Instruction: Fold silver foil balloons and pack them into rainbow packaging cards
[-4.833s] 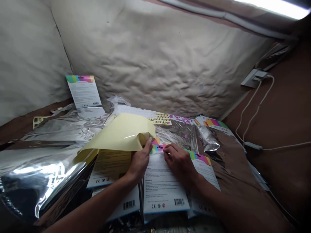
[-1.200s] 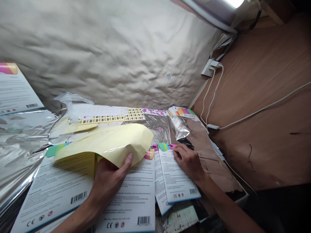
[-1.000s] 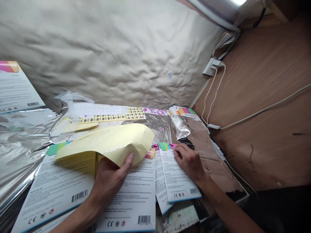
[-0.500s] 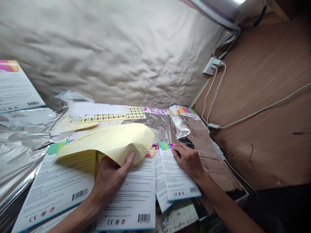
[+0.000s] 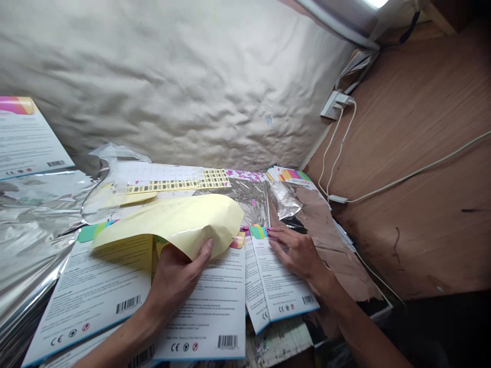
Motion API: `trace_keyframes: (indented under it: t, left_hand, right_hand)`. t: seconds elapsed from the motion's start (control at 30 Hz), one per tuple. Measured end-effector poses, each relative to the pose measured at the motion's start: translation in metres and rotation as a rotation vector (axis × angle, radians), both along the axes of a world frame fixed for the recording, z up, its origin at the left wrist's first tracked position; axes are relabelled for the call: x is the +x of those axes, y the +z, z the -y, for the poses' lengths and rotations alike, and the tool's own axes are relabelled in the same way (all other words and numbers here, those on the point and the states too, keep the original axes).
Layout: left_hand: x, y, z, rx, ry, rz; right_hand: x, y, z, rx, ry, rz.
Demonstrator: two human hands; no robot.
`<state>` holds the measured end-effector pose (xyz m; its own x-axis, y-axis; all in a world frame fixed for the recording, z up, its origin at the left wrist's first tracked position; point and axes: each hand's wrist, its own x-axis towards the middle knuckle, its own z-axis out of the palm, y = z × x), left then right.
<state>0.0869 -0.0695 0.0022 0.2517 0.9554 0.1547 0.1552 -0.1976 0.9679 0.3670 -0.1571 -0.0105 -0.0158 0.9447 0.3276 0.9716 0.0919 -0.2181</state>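
My left hand (image 5: 178, 278) grips a glossy yellow sheet (image 5: 172, 217) by its near edge, thumb on top and the other fingers hidden beneath. The sheet curls up over two white printed cards with barcodes, the left card (image 5: 84, 291) and the middle card (image 5: 215, 306). My right hand (image 5: 297, 253) rests on the right card (image 5: 282, 294), its fingers stretched to the green and pink top edge near the hanging hole. The thumb is a little apart from those fingers, and I make out nothing held there. This card overlaps another card (image 5: 255, 296).
Behind the cards lie yellow label strips (image 5: 217, 179) with dark printed squares. A fanned stack of colourful cards (image 5: 295, 175) sits by the wall. Silvery film (image 5: 46, 204) is at left, with another card (image 5: 30, 138) above it. White cables (image 5: 337, 198) run along the right panel.
My right hand's fingers have straightened and shifted slightly left along the right card's top edge. My left hand still holds the yellow sheet, almost unmoved.
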Motion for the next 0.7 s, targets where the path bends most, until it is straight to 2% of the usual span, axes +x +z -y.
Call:
trace_keyframes:
  t: [0.13,0.23,0.3,0.37,0.43,0.5,0.57,0.63,0.7]
  left_hand:
    - [0.0,0.006,0.0,0.004,-0.011,0.006]
    - [-0.002,0.008,0.004,0.054,-0.025,0.021]
    - [-0.005,0.005,0.008,0.144,-0.07,-0.003]
    - [-0.007,-0.001,0.012,0.228,-0.212,-0.063]
    - [-0.009,-0.006,0.015,0.266,-0.4,-0.135]
    - [-0.009,-0.007,0.017,0.283,-0.508,-0.193]
    - [-0.008,-0.005,0.018,0.308,-0.551,-0.238]
    - [-0.006,-0.001,0.017,0.323,-0.611,-0.255]
    - [-0.005,0.001,0.015,0.319,-0.642,-0.247]
  right_hand:
    - [0.003,0.003,0.001,-0.008,-0.054,-0.167]
    - [-0.001,0.014,-0.002,-0.006,-0.113,-0.569]
    - [-0.009,0.023,-0.007,-0.081,-0.07,-0.931]
    - [-0.02,0.031,-0.013,-0.25,0.047,-1.264]
    - [-0.03,0.038,-0.019,-0.424,0.148,-1.467]
    - [-0.034,0.046,-0.024,-0.529,0.188,-1.497]
    - [-0.029,0.06,-0.027,-0.55,0.164,-1.392]
    - [-0.01,0.088,-0.024,-0.501,0.107,-1.233]
    - [0.021,0.13,-0.014,-0.416,0.035,-1.041]
